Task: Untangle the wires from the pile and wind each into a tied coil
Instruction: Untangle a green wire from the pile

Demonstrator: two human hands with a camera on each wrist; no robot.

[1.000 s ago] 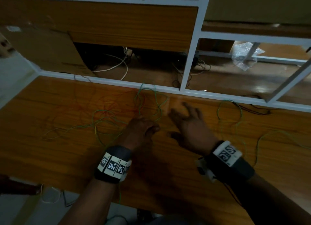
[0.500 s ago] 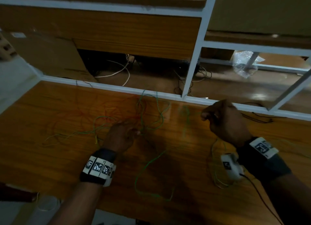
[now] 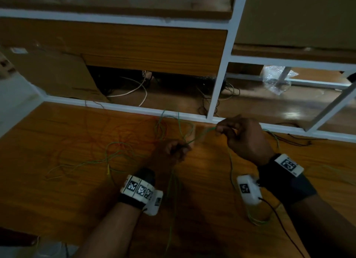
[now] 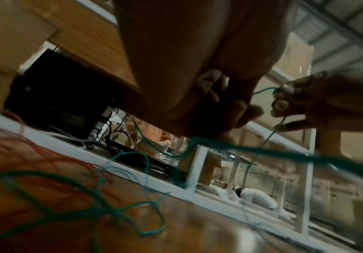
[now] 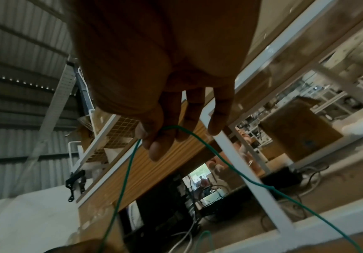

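A loose tangle of thin green wire (image 3: 115,157) and red wire (image 3: 107,130) sprawls over the wooden table (image 3: 57,190). My left hand (image 3: 178,146) grips a green strand (image 3: 200,135) low above the table's middle, fingers curled round it. My right hand (image 3: 224,129) is raised to the right and pinches the same strand between thumb and fingers (image 5: 154,137). The strand runs short and taut between both hands, then hangs in loops below each. In the left wrist view the curled left hand (image 4: 230,106) and the right hand (image 4: 284,102) face each other.
A white metal frame (image 3: 217,92) rims the table's far edge, with a wooden panel (image 3: 150,51) behind. Cardboard (image 3: 55,74) leans at the far left. White and black cables (image 3: 134,90) lie beyond the frame. Another green loop (image 3: 256,221) hangs by my right wrist.
My right hand went from flat and open on the table to raised and pinching the green wire. My left hand lifted and shifted right, drawing the strand tight between them.
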